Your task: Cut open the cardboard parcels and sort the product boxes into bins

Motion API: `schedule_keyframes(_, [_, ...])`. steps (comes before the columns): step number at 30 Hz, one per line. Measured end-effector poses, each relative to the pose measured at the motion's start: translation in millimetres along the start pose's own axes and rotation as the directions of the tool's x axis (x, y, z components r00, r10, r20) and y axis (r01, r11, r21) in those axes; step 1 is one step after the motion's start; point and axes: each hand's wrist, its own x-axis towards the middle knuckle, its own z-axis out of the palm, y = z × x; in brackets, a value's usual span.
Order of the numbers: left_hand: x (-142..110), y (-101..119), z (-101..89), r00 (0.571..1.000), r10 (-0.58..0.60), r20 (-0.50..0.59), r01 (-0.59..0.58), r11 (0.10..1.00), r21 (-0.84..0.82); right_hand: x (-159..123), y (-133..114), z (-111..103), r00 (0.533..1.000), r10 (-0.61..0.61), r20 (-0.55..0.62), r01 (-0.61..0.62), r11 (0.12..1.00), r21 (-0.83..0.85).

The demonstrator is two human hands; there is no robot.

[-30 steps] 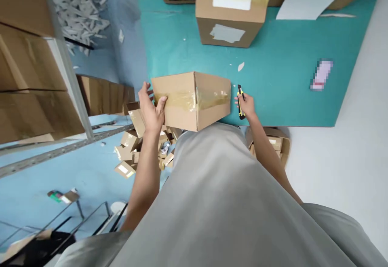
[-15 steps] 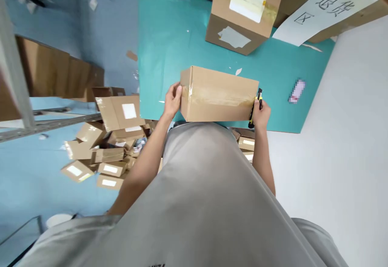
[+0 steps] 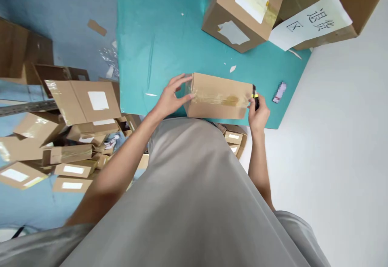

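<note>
A long taped cardboard box (image 3: 220, 91) lies in front of me near the table's front edge. At its left end is my left hand (image 3: 172, 97), open, with thumb and fingers spread around the end and the tips touching the box's edges. My right hand (image 3: 259, 111) is closed around a black and yellow utility knife (image 3: 256, 102) at the box's right end. The knife's dark tip points up beside the box's far right corner. Clear tape runs along the box's upper face. My right palm is turned away, so part of the grip is hidden.
The box lies on a green table (image 3: 145, 44). Farther back are a labelled carton (image 3: 233, 12) and a larger carton with a handwritten paper sign (image 3: 315, 22). A blurred pinkish item (image 3: 279, 92) lies right. Several cartons (image 3: 72, 153) are piled on the floor at left.
My left hand has opened its fingers wider at the box's left end. My right hand has tilted the knife, tip up, at the right end. The view has shifted left.
</note>
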Motion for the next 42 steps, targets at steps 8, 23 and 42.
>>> schedule_keyframes(8, [-3,6,1.1,0.991,0.031,0.134,-0.038,0.998,0.046,-1,-115,-9,0.771,-0.379,0.512,0.533,0.824,-0.193])
schedule_keyframes(23, [-3,8,1.2,0.986,-0.018,0.168,0.022,1.000,-0.021,14,-145,0,0.672,-0.406,0.620,0.679,0.673,-0.295])
schedule_keyframes(42, [-4,2,1.1,0.987,-0.125,0.104,0.129,0.991,-0.030,26,-121,-15,0.649,-0.425,0.632,0.705,0.647,-0.289])
